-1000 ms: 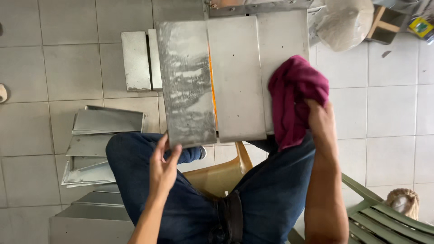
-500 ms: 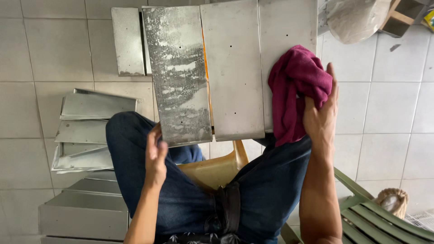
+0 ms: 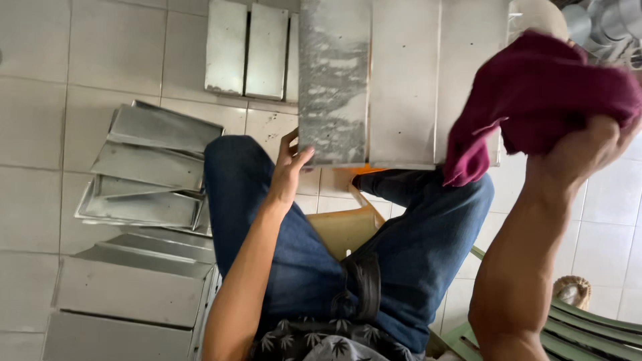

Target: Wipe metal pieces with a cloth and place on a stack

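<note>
Metal tray point(image 3: 401, 80) steadied by left hand point(image 3: 289, 167); right hand point(image 3: 588, 150) grips maroon cloth point(image 3: 535, 93).

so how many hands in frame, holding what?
2. Left hand grips the metal tray's near-left edge; right hand clutches the maroon cloth at its right side.

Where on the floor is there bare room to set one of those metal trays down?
Bare white floor tiles lie at the upper left, bordered by the two flat metal trays and the tilted stack of silver trays. The lower left is crowded with boxy metal trays. The left hand holds the multi-section metal tray over the lap.
</note>
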